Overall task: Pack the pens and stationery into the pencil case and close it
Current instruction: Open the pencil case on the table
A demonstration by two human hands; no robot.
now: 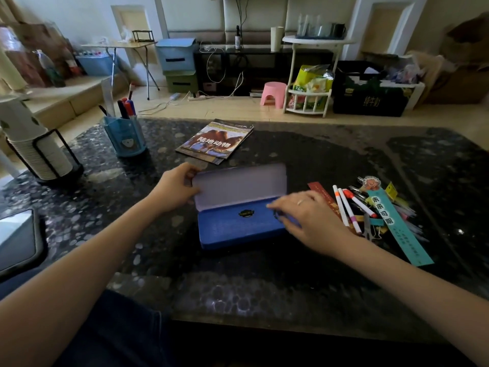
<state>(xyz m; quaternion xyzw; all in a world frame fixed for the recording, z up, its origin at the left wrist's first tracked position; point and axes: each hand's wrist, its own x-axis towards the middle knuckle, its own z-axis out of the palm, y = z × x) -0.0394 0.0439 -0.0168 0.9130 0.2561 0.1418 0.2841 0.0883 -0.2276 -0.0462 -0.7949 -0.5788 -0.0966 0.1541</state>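
Note:
A blue pencil case [232,229] with a small dark badge lies in the middle of the dark table. Its lid [238,185] is raised, showing a pale lilac inside. My left hand [176,188] grips the lid's left edge. My right hand [309,217], slightly blurred, lies over the case's right end with fingers and thumb on it. To the right sits a loose pile of stationery: white markers [346,207] with orange and red caps, a long teal bookmark [394,229], a red bookmark [321,193], small scissors [367,229] and clips. I cannot see what is inside the case.
A magazine [217,141] lies behind the case. A blue pen holder [125,137] with markers stands at the back left, beside a rack of stacked paper cups [34,149]. A tablet [16,239] overhangs the left edge. The table's near edge runs below my forearms.

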